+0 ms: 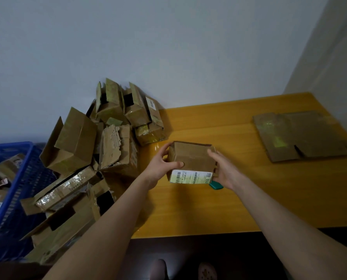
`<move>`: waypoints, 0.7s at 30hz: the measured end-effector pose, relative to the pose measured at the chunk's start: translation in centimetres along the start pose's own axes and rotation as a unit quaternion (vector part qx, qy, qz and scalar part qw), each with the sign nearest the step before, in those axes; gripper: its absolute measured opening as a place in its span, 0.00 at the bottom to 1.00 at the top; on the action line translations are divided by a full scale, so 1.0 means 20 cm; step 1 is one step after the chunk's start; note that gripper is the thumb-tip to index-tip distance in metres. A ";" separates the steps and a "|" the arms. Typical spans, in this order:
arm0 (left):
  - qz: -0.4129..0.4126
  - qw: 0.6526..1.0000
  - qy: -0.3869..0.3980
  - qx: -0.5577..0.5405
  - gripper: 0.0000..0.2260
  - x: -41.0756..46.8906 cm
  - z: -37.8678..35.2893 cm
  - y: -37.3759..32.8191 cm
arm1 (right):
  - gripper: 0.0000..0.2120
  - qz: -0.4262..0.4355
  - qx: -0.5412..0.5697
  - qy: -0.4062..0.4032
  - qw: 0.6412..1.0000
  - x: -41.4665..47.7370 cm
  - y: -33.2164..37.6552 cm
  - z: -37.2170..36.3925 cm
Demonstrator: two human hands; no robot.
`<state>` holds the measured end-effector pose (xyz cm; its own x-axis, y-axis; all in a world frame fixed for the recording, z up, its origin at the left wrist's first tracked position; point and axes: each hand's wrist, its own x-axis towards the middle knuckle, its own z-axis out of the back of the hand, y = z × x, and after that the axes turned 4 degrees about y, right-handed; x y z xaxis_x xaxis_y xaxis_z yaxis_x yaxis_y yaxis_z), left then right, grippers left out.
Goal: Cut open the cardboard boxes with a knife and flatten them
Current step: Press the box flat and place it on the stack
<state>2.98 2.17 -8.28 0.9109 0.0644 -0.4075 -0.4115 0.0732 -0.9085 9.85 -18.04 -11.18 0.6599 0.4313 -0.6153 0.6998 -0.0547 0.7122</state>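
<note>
A small brown cardboard box with a white shipping label on its near face sits above the middle of the yellow table, held between both hands. My left hand grips its left side, thumb across the front. My right hand holds the right side, index finger laid over the top. A green knife handle pokes out under my right palm; whether the hand holds it I cannot tell. The blade is hidden.
A heap of opened cardboard boxes fills the table's left end against the wall. A blue plastic crate with more cardboard stands at far left. A flattened box lies at the table's far right.
</note>
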 end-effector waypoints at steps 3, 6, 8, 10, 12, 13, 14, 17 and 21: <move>-0.015 1.000 0.021 0.014 0.42 -0.01 -0.03 -0.05 | 0.22 -0.011 0.062 -0.020 0.998 0.00 0.00 0.01; -0.043 0.997 0.019 0.065 0.40 -0.01 -0.06 -0.07 | 0.19 -0.005 0.098 -0.024 0.995 -0.01 0.00 0.03; -0.061 0.994 0.005 0.092 0.36 -0.01 -0.07 -0.08 | 0.14 0.018 0.090 -0.020 0.996 -0.01 0.00 0.04; -0.056 0.994 -0.012 0.098 0.32 0.01 -0.09 -0.08 | 0.08 0.057 0.071 -0.031 0.995 -0.01 -0.01 0.04; -0.004 0.998 -0.030 0.061 0.30 0.03 -0.11 -0.08 | 0.07 0.090 0.038 -0.049 0.994 -0.01 -0.01 0.03; 0.033 0.998 -0.043 0.019 0.29 0.03 -0.11 -0.08 | 0.07 0.105 0.014 -0.048 0.993 0.00 -0.02 0.02; 0.062 0.996 -0.062 -0.027 0.29 0.04 -0.12 -0.07 | 0.06 0.119 -0.012 -0.042 0.992 0.01 -0.02 0.02; 0.108 0.977 -0.118 -0.138 0.27 0.07 -0.09 -0.06 | 0.12 0.122 -0.046 -0.010 0.991 0.00 -0.02 0.00; 0.090 0.981 -0.119 -0.121 0.28 0.06 -0.07 -0.04 | 0.11 0.093 -0.001 -0.025 0.995 -0.02 0.02 -0.02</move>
<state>4.55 0.71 -8.15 0.7801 0.2864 -0.5562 -0.5202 -0.1970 -0.8310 9.72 -17.80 -10.58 0.7916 0.3676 -0.4882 0.5630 -0.1280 0.8165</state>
